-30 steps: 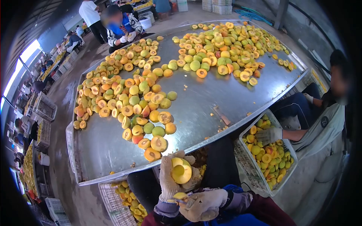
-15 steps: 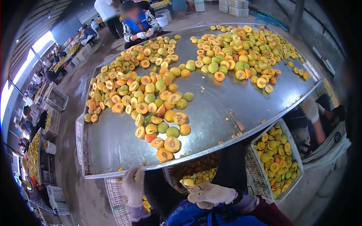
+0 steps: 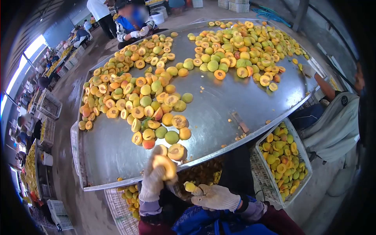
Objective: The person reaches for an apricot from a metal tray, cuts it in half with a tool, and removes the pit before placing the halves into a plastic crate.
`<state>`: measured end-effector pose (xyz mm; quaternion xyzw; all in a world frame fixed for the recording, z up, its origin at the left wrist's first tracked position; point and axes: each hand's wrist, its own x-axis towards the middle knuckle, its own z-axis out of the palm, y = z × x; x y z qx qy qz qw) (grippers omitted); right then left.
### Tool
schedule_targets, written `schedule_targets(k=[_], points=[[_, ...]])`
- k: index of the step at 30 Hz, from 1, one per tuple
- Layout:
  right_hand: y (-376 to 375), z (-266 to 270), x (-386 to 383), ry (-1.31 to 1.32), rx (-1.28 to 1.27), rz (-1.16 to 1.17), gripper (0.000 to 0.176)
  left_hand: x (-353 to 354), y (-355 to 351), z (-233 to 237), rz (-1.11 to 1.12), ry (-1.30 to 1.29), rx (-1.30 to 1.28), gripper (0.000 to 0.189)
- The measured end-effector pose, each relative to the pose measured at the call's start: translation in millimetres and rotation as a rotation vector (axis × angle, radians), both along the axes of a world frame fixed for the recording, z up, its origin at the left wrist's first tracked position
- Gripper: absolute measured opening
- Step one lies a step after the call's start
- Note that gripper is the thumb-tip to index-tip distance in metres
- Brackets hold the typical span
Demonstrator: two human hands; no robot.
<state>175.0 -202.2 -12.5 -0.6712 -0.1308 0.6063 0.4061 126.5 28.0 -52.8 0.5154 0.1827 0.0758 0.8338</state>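
Note:
My left hand, in a pale knitted glove, grips a yellow peach half by its side, just over the table's near edge. The cut face with its hollow is turned up, blurred by motion. My right hand, gloved too, is closed in front of my lap around a small tool, mostly hidden by the fingers. A yellow bit of fruit shows at the tool's end. Close beyond my left hand, another peach half lies cut side up on the metal table.
Piles of peach halves cover the table's far side and left. A full crate stands right of my legs, another crate at left. A co-worker sits opposite; another's arm reaches over the right edge.
My left hand has come from the table's near edge up and right, and has picked up the nearest peach half. My right hand stays in front of my lap. The right-hand co-worker's arm has moved onto the table.

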Motion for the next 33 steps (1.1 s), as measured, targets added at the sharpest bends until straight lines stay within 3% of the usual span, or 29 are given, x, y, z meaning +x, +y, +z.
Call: schedule_targets(k=[1, 2, 3, 5, 6, 8, 9, 11, 13, 15, 19, 27, 28, 30, 32, 33], points=[[1.5, -4.1, -3.1, -0.293, 0.018, 0.098, 0.042, -7.7, -6.5, 12.9, -0.151, -0.152, -0.127, 0.058], [2.5, -6.3, -5.0, -0.588, 0.038, 0.190, 0.045, -12.4, -12.0, 27.3, -0.222, -0.034, 0.172, 0.060], [3.9, -4.7, -4.9, -0.585, 0.040, 0.189, 0.045, -8.3, -14.8, 35.5, -0.317, 0.063, 0.594, 0.058], [5.8, 2.3, -3.8, -0.577, -0.117, 0.208, 0.050, -7.7, -19.3, 38.0, -0.213, 0.352, 1.109, 0.060], [3.9, 3.5, -1.9, -0.578, -0.115, 0.208, 0.050, -11.2, -16.5, 28.0, -0.212, 0.351, 1.110, 0.060], [-0.8, 4.6, -0.1, -0.347, -0.055, 0.068, 0.047, -21.4, -6.7, -0.5, 0.094, 0.195, 0.169, 0.061], [-0.9, 7.7, -2.1, -0.344, -0.054, 0.068, 0.047, -23.3, -11.3, 2.6, 0.095, 0.199, 0.170, 0.061], [0.1, 15.8, -4.3, -0.035, 0.060, 0.016, 0.055, -26.6, -31.1, 16.4, 0.096, -0.013, -0.180, 0.061], [4.4, 14.4, -11.5, -0.100, 0.105, 0.014, 0.054, -26.7, -41.7, 20.3, 0.087, -0.007, -0.217, 0.057], [7.2, 13.2, -14.4, -0.162, 0.149, 0.007, 0.053, -25.6, -49.9, 18.3, 0.111, -0.034, -0.349, 0.065], [11.3, 16.1, -12.5, -0.192, 0.048, -0.023, 0.049, -21.4, -69.0, 18.1, 0.160, -0.140, -0.558, 0.062], [9.6, 14.1, -24.2, -0.504, 0.094, -0.159, 0.044, -22.0, -88.2, 33.9, 0.187, -0.110, -0.225, 0.071], [8.5, 3.7, -29.5, -0.780, 0.225, -0.136, 0.042, -21.1, -93.4, 38.3, 0.229, -0.141, -0.142, 0.071], [8.4, 1.3, -30.7, -1.056, 0.356, -0.110, 0.041, -21.8, -98.6, 44.2, 0.269, -0.174, -0.060, 0.071], [8.2, 12.1, -23.5, -0.312, 0.211, -0.147, 0.038, -22.4, -101.2, 46.6, 0.283, -0.214, 0.081, 0.061], [7.1, 19.6, -19.9, -0.311, 0.209, -0.148, 0.038, -22.1, -101.8, 46.4, 0.282, -0.213, 0.079, 0.061]])
